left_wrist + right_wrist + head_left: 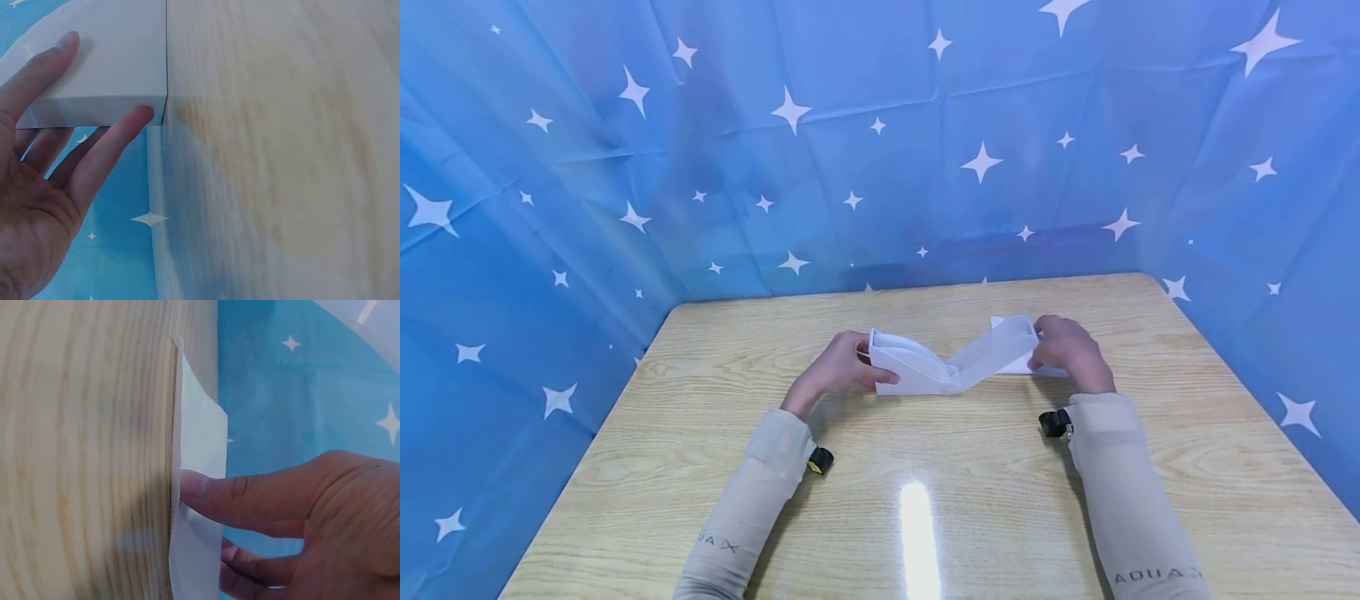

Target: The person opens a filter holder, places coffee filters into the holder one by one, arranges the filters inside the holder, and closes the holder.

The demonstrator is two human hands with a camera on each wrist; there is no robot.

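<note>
The box (917,372) over there is plain white, and the strip (988,354) by it a milky, see-through white. The surface (992,492) is pale tan with streaky wood grain. Bright blue covers the curtain (865,62), scattered with white four-pointed stars. Both sleeves (1123,483) are greyish beige with dark lettering; the wrist cameras (1054,424) are black.

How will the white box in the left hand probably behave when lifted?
The white box is probably stiff: its faces look flat and its corners crisp. It may be light, as its walls seem thin. With its straight lower edge, it seems unlikely to roll.
</note>
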